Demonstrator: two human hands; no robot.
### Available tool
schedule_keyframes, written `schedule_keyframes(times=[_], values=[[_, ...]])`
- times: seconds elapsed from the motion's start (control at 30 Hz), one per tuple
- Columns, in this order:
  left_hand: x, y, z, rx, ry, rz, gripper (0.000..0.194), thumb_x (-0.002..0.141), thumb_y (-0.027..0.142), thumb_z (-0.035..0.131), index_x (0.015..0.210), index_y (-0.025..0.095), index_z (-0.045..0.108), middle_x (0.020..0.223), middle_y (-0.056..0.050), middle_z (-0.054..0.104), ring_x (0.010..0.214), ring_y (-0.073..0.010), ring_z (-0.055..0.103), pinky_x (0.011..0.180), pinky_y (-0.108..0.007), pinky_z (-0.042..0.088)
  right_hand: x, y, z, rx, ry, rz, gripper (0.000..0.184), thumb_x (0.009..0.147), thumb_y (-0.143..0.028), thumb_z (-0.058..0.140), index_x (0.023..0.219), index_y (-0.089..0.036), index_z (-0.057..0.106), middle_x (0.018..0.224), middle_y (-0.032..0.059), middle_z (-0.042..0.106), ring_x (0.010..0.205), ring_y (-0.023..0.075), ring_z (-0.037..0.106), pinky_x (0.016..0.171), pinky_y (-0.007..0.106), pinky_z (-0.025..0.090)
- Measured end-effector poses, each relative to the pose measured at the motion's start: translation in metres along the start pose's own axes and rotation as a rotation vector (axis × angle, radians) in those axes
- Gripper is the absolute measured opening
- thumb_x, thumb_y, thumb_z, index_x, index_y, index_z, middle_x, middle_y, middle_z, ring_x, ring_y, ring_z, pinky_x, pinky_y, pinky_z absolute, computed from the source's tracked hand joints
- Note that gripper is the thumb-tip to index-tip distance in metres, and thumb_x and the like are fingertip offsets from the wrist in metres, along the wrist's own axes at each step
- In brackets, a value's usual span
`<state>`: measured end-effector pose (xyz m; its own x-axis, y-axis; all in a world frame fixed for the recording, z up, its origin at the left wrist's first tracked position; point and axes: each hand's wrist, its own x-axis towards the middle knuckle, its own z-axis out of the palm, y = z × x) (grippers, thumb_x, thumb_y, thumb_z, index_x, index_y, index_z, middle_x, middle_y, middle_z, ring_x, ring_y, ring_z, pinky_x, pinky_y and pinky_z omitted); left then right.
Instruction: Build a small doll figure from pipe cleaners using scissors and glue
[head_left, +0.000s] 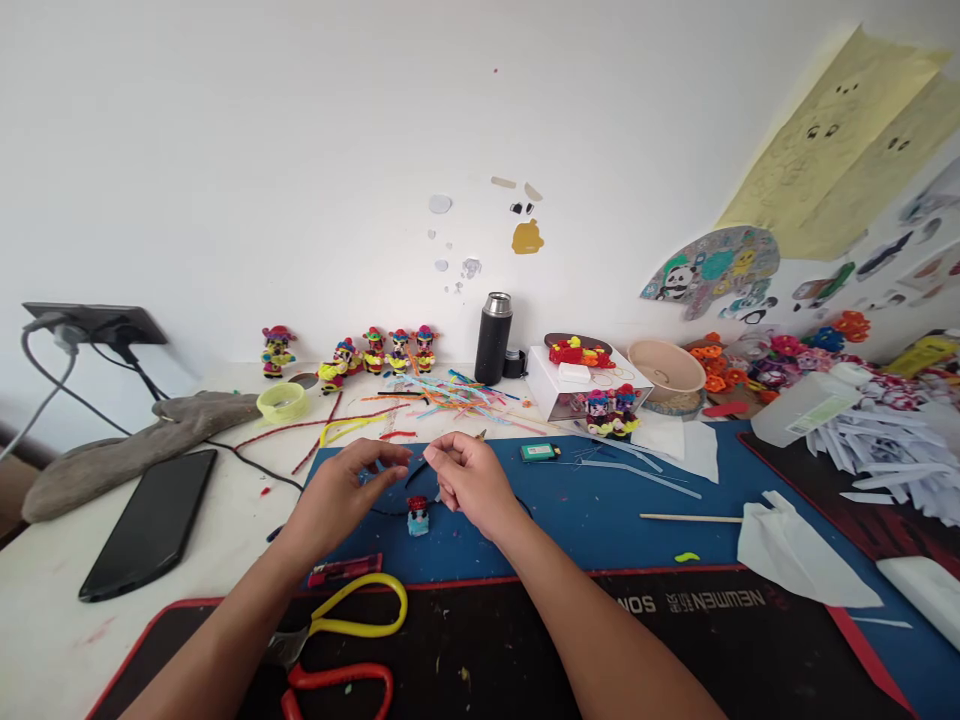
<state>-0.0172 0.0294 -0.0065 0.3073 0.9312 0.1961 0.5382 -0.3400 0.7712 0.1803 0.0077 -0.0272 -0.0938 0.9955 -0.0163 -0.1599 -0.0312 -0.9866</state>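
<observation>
My right hand (469, 482) is closed in a pinch, its fingertips at the end of a thin black strip (415, 474). The strip slants down and left into the gap between my hands. My left hand (356, 490) is curved beside it, thumb and forefinger apart, with nothing visible between them. Below the strip, a small figure part (418, 517) in light blue with a dark red top stands on the blue mat (480, 545). Yellow-and-red-handled scissors (360, 625) lie under my left forearm, their blades partly hidden.
A phone (150, 522) and driftwood (127, 455) lie at left. Several small figures (375, 350), coloured strips (461, 390) and a black flask (493, 340) are by the wall. A white box (551, 385), a wooden stick (690, 517) and a white cloth (795, 560) are at right.
</observation>
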Motion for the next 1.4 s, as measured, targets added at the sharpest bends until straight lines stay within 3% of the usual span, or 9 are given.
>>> schedule_keyframes(times=[0.2, 0.57, 0.83, 1.13, 1.4], values=[[-0.005, 0.015, 0.0, -0.031, 0.024, 0.074, 0.029, 0.089, 0.053, 0.067, 0.092, 0.027, 0.078, 0.093, -0.004, 0.081, 0.089, -0.0267, 0.071, 0.082, -0.036, 0.053, -0.004, -0.004, 0.002, -0.043, -0.004, -0.001, 0.034, 0.085, -0.051, 0.072, 0.088, -0.021, 0.059, 0.05, -0.0113, 0.047, 0.033, 0.0076, 0.039, 0.036, 0.022, 0.029], [-0.006, 0.011, 0.001, 0.116, 0.049, 0.256, 0.024, 0.098, 0.042, 0.059, 0.091, 0.025, 0.075, 0.089, -0.005, 0.077, 0.088, -0.0245, 0.069, 0.083, -0.035, 0.051, -0.007, -0.004, 0.005, -0.081, -0.028, -0.002, 0.031, 0.086, -0.05, 0.071, 0.088, -0.02, 0.061, 0.053, -0.0103, 0.048, 0.034, 0.008, 0.04, 0.036, 0.023, 0.031], [-0.007, 0.01, -0.002, 0.166, 0.096, 0.25, 0.02, 0.097, 0.038, 0.056, 0.09, 0.023, 0.069, 0.089, -0.005, 0.075, 0.086, -0.0235, 0.069, 0.08, -0.034, 0.051, -0.007, -0.011, -0.001, -0.191, 0.017, -0.059, 0.028, 0.093, -0.049, 0.064, 0.091, -0.021, 0.062, 0.053, -0.009, 0.048, 0.038, 0.0098, 0.042, 0.041, 0.024, 0.032], [-0.007, 0.012, 0.0, 0.193, 0.052, 0.293, 0.024, 0.098, 0.039, 0.056, 0.089, 0.023, 0.072, 0.086, -0.006, 0.075, 0.084, -0.0234, 0.069, 0.08, -0.035, 0.051, -0.011, -0.01, -0.002, -0.592, 0.04, -0.212, 0.01, 0.096, -0.033, 0.063, 0.097, -0.025, 0.068, 0.06, -0.0056, 0.054, 0.054, 0.0147, 0.05, 0.054, 0.027, 0.032], [-0.007, 0.011, -0.001, 0.218, 0.046, 0.292, 0.024, 0.098, 0.039, 0.055, 0.09, 0.023, 0.072, 0.087, -0.006, 0.076, 0.084, -0.0239, 0.069, 0.079, -0.035, 0.051, -0.014, -0.013, 0.0, -0.724, 0.031, -0.245, 0.01, 0.097, -0.03, 0.061, 0.096, -0.026, 0.07, 0.06, -0.0047, 0.056, 0.054, 0.0156, 0.05, 0.056, 0.028, 0.031]])
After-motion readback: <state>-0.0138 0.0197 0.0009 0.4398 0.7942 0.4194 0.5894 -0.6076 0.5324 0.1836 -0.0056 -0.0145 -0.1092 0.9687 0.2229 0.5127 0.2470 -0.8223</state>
